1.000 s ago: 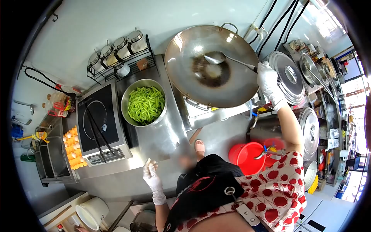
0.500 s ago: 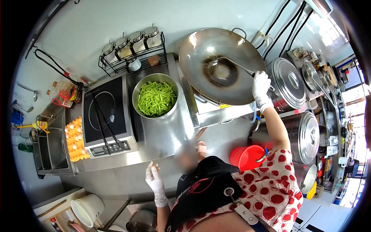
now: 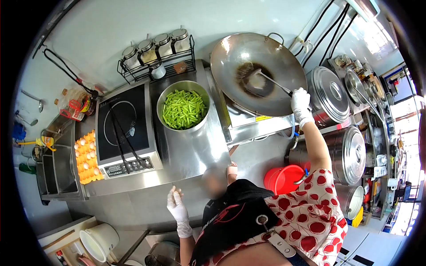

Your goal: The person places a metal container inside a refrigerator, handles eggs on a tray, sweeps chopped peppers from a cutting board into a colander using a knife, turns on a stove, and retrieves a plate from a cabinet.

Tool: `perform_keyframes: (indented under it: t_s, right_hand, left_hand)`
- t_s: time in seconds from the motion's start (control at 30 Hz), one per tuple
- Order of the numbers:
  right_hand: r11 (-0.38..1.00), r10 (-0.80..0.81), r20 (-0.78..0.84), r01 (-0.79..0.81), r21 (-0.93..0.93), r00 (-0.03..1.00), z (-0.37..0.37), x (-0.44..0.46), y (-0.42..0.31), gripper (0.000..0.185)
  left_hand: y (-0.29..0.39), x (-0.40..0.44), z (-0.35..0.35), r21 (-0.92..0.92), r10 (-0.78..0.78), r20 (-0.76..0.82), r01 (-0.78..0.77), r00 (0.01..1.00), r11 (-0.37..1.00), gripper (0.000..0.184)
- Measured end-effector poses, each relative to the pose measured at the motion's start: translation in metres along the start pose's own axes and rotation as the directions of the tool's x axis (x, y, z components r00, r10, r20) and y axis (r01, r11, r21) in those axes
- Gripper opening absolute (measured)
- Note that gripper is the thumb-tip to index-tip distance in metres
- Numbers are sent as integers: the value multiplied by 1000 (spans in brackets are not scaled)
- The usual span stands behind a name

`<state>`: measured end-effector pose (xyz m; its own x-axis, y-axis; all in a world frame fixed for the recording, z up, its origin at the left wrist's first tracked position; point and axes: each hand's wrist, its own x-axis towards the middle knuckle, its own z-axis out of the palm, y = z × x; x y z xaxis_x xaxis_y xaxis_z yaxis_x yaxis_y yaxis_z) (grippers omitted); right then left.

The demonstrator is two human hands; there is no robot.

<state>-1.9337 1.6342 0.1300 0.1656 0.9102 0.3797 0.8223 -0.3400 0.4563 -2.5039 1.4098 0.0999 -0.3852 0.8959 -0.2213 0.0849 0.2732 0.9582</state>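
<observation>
In the wok (image 3: 235, 88), likely a ladle (image 3: 276, 83), slanting upper-left from right hand (image 3: 301, 103)

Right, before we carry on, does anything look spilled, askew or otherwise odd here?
Nothing looks spilled. The chopsticks lie across the cooktop and over its control panel, an awkward spot. The wok has a dark brown patch at its bottom; I can't tell whether that's scorching, old seasoning or oil.

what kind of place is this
Probably a commercial or canteen kitchen: there's a very large wok by the wall, big lidded steel pots beside it, and a tray of eggs by an induction cooktop.
</observation>
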Motion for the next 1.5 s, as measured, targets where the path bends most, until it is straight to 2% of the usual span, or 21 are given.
perform_keyframes:
  t_s: [0.1, 0.17, 0.2, 0.27, 0.3, 0.33, 0.37, 0.43, 0.47, 0.5, 0.53, 0.63, 0.73, 0.83, 0.9, 1.0, 1.07, 1.17, 1.37, 1.43, 1.5]
  right_hand:
    - [988, -68, 152, 46, 145, 986, -31, 4, 5, 12]
    - [990, -58, 194, 31, 140, 979, -73, 11, -5, 41]
    - [975, -60, 45, 49, 216, 997, -85, 14, -11, 46]
    - [868, -90, -313, 229, 440, 946, -128, 23, -33, 36]
    - [746, -8, -289, 198, 636, 957, -169, 22, -55, 30]
    - [609, -27, -397, 331, 721, 917, -193, 24, -76, 23]
    - [434, -33, -347, 327, 839, 937, -220, 17, -100, 17]
    - [189, -176, -499, 527, 829, 848, -233, 6, -141, 17]
    - [58, -216, -705, 729, 682, 676, -258, -3, -165, 27]
    - [112, -297, -753, 804, 583, 587, -250, -7, -182, 32]
    - [-22, -282, -823, 854, 520, 494, -249, -14, -204, 35]
    - [-312, -408, -852, 827, 469, 329, -275, -46, -254, 27]
    - [-533, -397, -893, 738, 413, 212, -333, -87, -300, 12]
    - [-662, -424, -893, 622, 418, 149, -363, -131, -344, 17]
    - [-739, -468, -884, 541, 400, 14, -387, -164, -365, 21]
    - [-831, -400, -906, 470, 296, -138, -422, -224, -394, 20]
    - [-870, -378, -895, 423, 255, -237, -451, -265, -406, 18]
    - [-932, -295, -864, 321, 167, -409, -479, -321, -437, 16]
    - [-956, -239, -786, 279, 88, -570, -550, -410, -488, 13]
    - [-970, -198, -761, 233, 63, -617, -566, -437, -507, 13]
    - [-977, -175, -722, 211, 41, -669, -580, -461, -528, 13]
  left_hand:
    - [1, 0, -3, -1, -15, -10, 15, 1000, 1000, 29]
    - [1, -3, -5, -55, 36, -53, -39, 998, 998, 27]
    - [-3, -4, -8, -54, 3, -62, -6, 998, 999, 27]
    - [0, -10, -13, -61, -21, -114, 14, 993, 998, 27]
    - [8, -15, -15, 43, -48, -149, 55, 988, 998, 28]
    - [0, -20, -12, 57, -35, -232, 50, 972, 997, 28]
    - [20, -34, -10, 288, 160, -222, -92, 962, 953, 32]
    - [23, -58, -6, 156, 24, -399, 42, 917, 987, 31]
    - [31, -72, -5, 53, -48, -453, 81, 890, 995, 27]
    - [-3, -80, 1, 243, 165, -542, -34, 824, 969, 19]
    - [-2, -97, 4, 296, 174, -605, 17, 777, 955, 13]
    - [-4, -152, 5, 336, 139, -698, 150, 703, 930, 16]
    - [-13, -201, -17, 385, 149, -759, 252, 634, 888, 20]
    - [-35, -247, -31, 169, 22, -910, 323, 415, 931, 23]
    - [-51, -276, -43, 11, -119, -936, 367, 331, 930, 30]
    - [-94, -299, -64, -301, -333, -933, 213, 136, 930, 33]
    - [-106, -308, -94, -373, -408, -907, 248, 107, 894, 36]
    - [-109, -316, -140, -399, -411, -908, 131, 81, 907, 36]
    - [-75, -334, -242, -460, -460, -887, 10, 27, 888, 47]
    - [-70, -344, -273, -516, -515, -856, 60, -30, 854, 50]
    - [-86, -349, -305, -602, -666, -739, -350, -96, 718, 67]
